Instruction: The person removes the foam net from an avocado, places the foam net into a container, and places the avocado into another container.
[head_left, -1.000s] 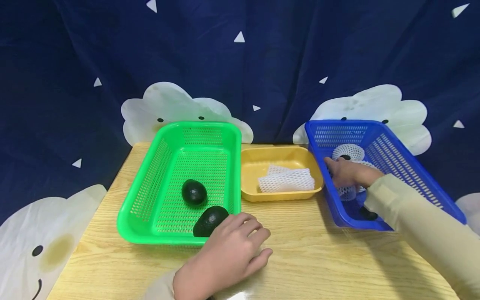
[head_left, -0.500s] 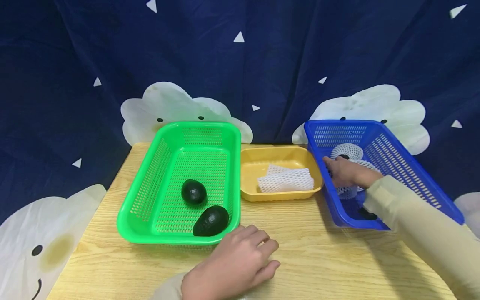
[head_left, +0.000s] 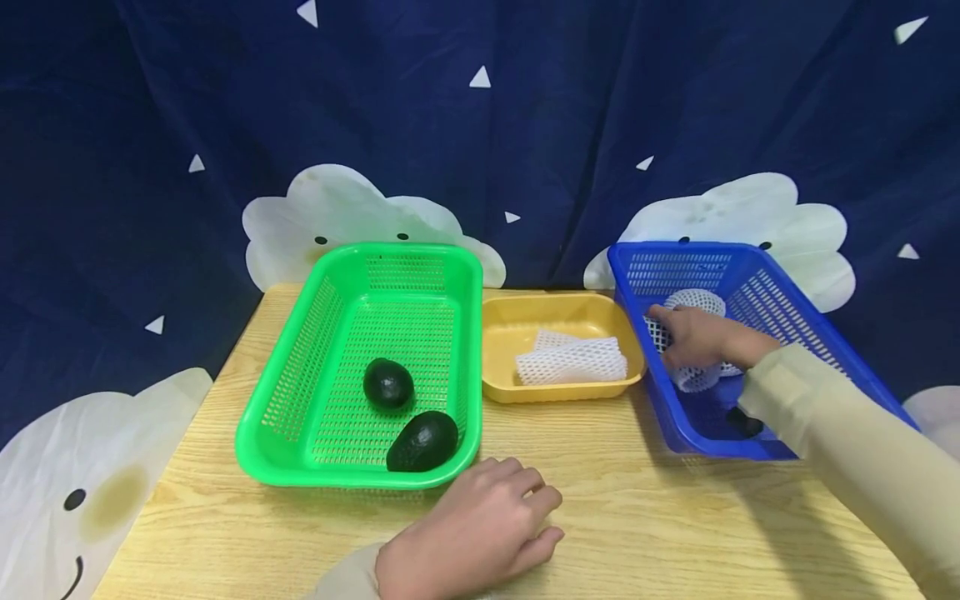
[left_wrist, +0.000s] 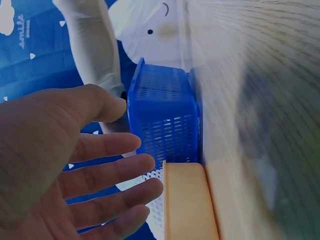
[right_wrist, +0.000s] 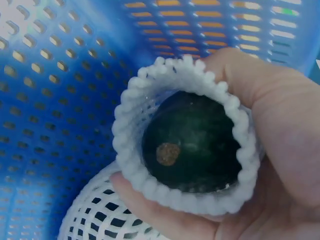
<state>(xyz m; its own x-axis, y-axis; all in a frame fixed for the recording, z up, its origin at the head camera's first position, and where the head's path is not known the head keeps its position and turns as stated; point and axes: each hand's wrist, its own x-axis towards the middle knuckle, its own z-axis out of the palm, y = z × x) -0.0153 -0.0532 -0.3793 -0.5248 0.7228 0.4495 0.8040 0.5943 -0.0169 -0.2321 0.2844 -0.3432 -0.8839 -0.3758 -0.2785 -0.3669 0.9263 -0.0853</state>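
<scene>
Inside the blue basket [head_left: 727,447], my right hand [head_left: 705,336] grips an avocado [right_wrist: 192,145] wrapped in a white foam net sleeve [right_wrist: 124,132]. The sleeve's end gapes, showing the fruit's dark green skin and brown stem spot. Beneath that hand, another foam net [right_wrist: 95,215] lies in the basket. Part of a bare-looking dark avocado [head_left: 744,422] shows near the basket's front, partly covered by the sleeve. My left hand [head_left: 480,527] hovers at or just over the table by the green basket's front right corner, fingers loosely bent and holding nothing.
At left, the green basket [head_left: 356,477] holds two unwrapped avocados, one roundish [head_left: 388,385] and one pear-shaped [head_left: 423,442]. Between the baskets sits a yellow tray [head_left: 498,329] with white foam nets [head_left: 573,364]. A dark blue curtain [head_left: 540,125] hangs behind the table.
My left hand has drawn slightly right and down, away from the green basket. My right hand has lifted a little within the blue basket, bringing the netted avocado into clearer sight.
</scene>
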